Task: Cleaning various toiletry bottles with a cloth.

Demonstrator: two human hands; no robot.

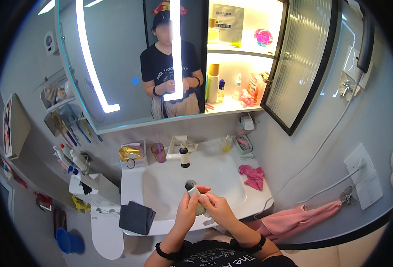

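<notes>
Over the near part of the white sink basin (pixel 161 196), my left hand (pixel 188 210) and my right hand (pixel 219 211) are held close together. Between them is a small pale green-white item (pixel 193 191), narrow at its upper end; its exact kind is unclear. My left fingers wrap its side, while the right thumb and fingers press on it from the other side. Part of it is hidden behind my fingers. Just beyond my hands is the drain (pixel 190 183), with the tap (pixel 184 158) farther back.
A dark folded cloth or pouch (pixel 136 218) lies on the counter's left front corner. A pink cloth (pixel 252 177) is at the right. A purple cup (pixel 158 152) and clear box (pixel 136 151) stand at the back left. Above, a glass cabinet door (pixel 301 66) hangs open. Pink towels (pixel 290 220) hang right.
</notes>
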